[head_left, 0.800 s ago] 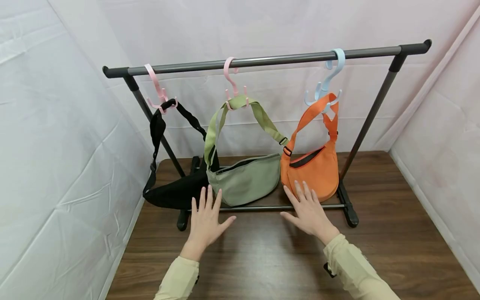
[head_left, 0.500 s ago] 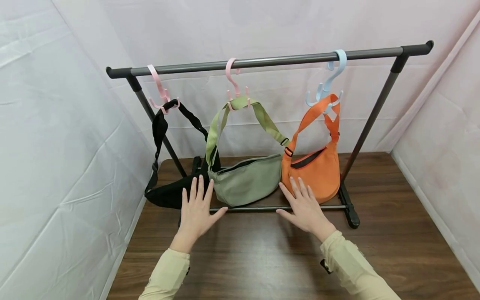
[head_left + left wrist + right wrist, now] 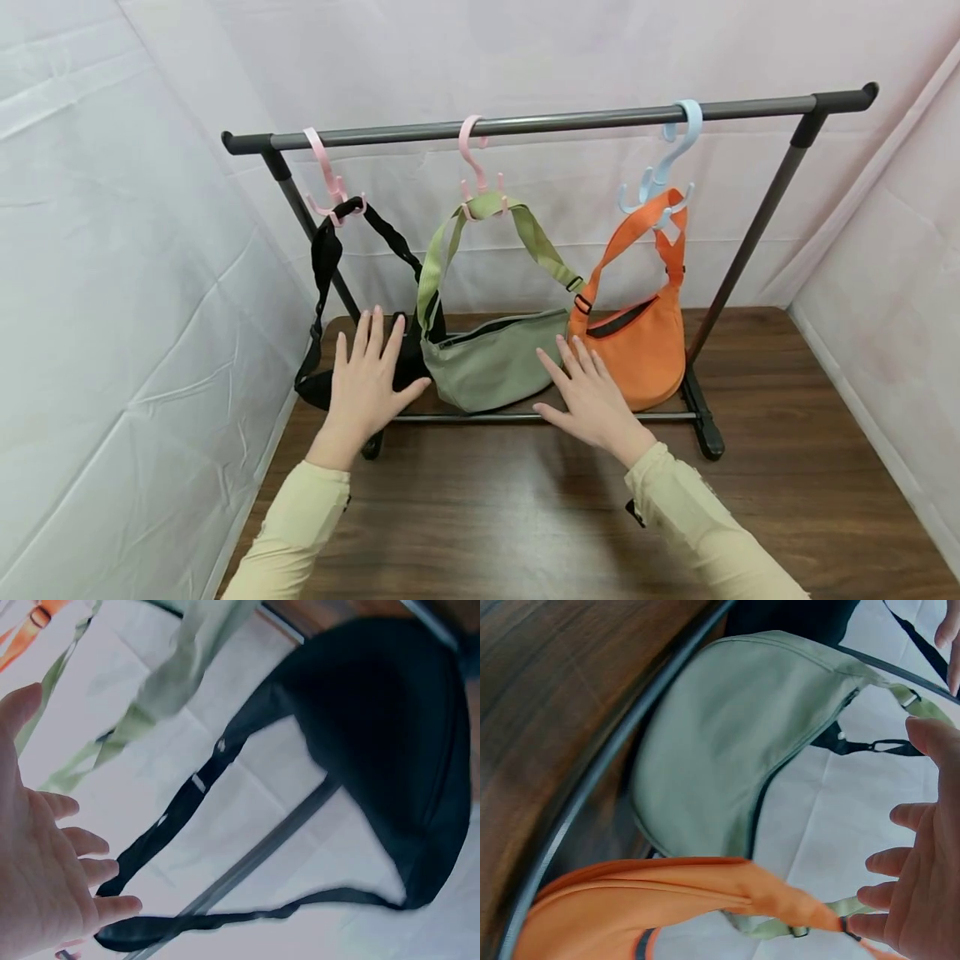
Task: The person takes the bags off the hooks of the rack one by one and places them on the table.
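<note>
1. Head view: white fabric walls (image 3: 390, 50) rise behind and on both sides of a dark wood-grain surface (image 3: 487, 525).
2. Standing on that surface, a dark metal rack (image 3: 570, 122) stretches its top bar across the scene, with a lower bar running between its feet.
3. Three bags hang in a row from the rack: a black bag (image 3: 382, 712) at left, a grey-green bag (image 3: 495, 367) in the middle, partly in front of the black one, and an orange bag (image 3: 641, 358) at right.
4. Pale yellow sleeves (image 3: 288, 521) reach in from the near edge.
5. A person's left hand (image 3: 364, 396), fingers straight and spread, is held before the black bag; whether it touches cannot be told.
6. The right hand (image 3: 592, 404), fingers likewise extended and apart, is in front of the grey-green and orange bags; contact is unclear.
7. Hooks over the top bar carry the straps: a left pink hook (image 3: 326, 167) the black, a middle pink hook (image 3: 466, 152) the green, a light blue hook (image 3: 670, 161) the orange.
8. Small black buckles (image 3: 582, 305) sit on the green and orange straps, close together.
</note>
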